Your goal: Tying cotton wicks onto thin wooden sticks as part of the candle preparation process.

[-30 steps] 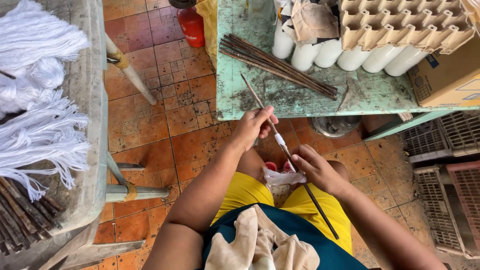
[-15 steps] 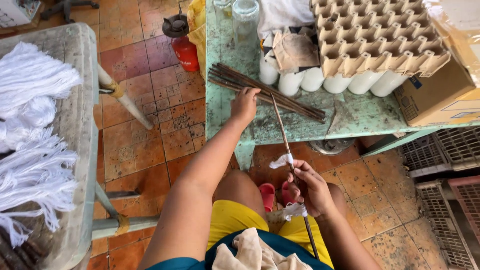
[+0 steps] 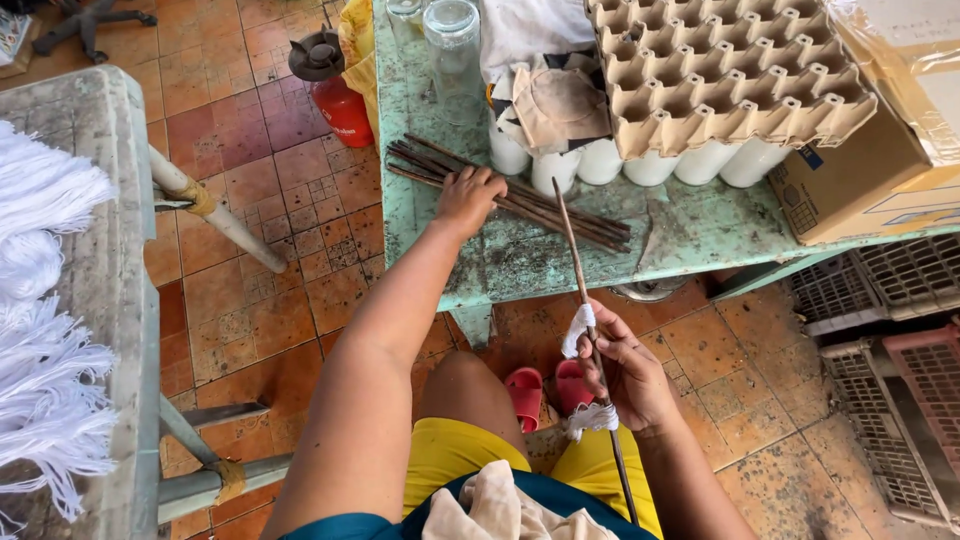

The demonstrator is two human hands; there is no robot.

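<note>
A thin brown stick [image 3: 590,330] with white thread [image 3: 578,330] wound round it stands tilted above the lap, clamped in the right hand [image 3: 630,375]. The left hand [image 3: 466,198], fingers curled, rests on a bundle of sticks [image 3: 520,195] lying on the worn green table [image 3: 560,260], near white cylinders [image 3: 650,165] under an egg tray [image 3: 720,75].

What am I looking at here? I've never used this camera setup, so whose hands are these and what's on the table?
There is no machine: one camera on a person's head looks down at their own arms and lap. The left hand rests on a bundle of sticks on the green table. The right hand holds one stick with white thread wound on it. Also on the table: white cups, an egg tray, jars and a cardboard box. White thread bundles lie at the left.
</note>
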